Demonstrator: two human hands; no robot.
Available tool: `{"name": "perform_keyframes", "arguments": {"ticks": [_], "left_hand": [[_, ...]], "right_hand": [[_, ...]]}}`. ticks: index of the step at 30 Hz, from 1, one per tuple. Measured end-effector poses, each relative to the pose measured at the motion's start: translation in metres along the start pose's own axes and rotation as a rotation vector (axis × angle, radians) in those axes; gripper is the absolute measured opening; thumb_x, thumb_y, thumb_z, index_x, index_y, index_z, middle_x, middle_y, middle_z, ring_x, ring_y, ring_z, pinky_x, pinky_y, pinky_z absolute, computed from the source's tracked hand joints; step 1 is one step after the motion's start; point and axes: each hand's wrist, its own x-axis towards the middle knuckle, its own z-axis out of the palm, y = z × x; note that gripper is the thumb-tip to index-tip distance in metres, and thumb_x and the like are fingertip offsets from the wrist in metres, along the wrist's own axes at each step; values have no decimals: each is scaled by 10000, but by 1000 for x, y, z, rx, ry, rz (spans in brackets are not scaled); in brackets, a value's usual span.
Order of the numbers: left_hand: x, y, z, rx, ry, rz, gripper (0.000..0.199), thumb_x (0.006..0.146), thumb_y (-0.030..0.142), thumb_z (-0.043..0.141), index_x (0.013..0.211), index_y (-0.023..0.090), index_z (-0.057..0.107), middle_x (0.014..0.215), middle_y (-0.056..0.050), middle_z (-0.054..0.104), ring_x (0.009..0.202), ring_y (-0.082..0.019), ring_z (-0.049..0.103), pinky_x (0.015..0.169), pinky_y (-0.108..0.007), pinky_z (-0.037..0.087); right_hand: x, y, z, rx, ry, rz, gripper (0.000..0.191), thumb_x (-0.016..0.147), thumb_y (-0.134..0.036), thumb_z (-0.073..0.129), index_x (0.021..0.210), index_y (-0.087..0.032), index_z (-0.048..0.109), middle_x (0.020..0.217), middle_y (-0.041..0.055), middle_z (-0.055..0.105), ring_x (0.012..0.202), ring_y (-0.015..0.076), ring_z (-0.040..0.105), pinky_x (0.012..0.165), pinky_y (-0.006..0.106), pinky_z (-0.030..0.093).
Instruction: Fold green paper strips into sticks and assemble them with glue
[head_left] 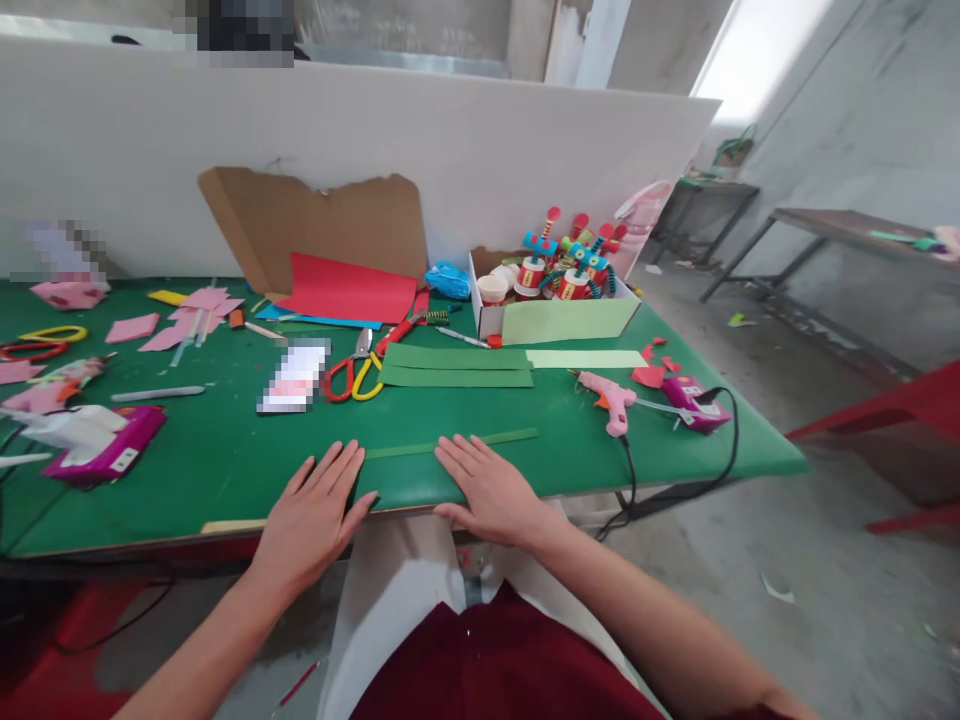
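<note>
A narrow green paper strip lies near the front edge of the green table. My left hand rests flat at the strip's left end, fingers spread, holding nothing. Across the strip's middle lie the fingers of my right hand, stretched out; its right end shows beyond them. Wider dark green paper pieces lie behind, with a pale green strip to their right. Scissors with red and yellow handles are left of these papers. A pink glue gun lies to the right.
A white box holds cups and small colourful figures at the back right. Red card leans by brown cardboard. A phone, a purple power strip and its black cable also lie on the table. Another purple box is at left.
</note>
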Motion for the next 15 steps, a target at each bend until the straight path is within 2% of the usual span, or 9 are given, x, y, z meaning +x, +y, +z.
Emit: {"name": "perform_keyframes", "arguments": {"ticks": [9,15], "left_hand": [[0,-5,-3,-8,-24,23,574,935,463,257,1398,170,430,1418,-96,473,1337,-250,402,1083,-454,319],[-3,-16,-8,6,-40,11,559,933,452,272,1376,167,458,1416,-90,477,1352,-263,377,1081,-473,313]], "right_hand": [[-39,45,-18,-102,-8,98,613,941,-482,357,1461,-162,301,1506,98,330,1409,234,270,1157,469,249],[-63,70,-30,-181,11,171,595,952,-487,318,1461,-180,301,1496,95,357,1399,240,295,1151,483,243]]}}
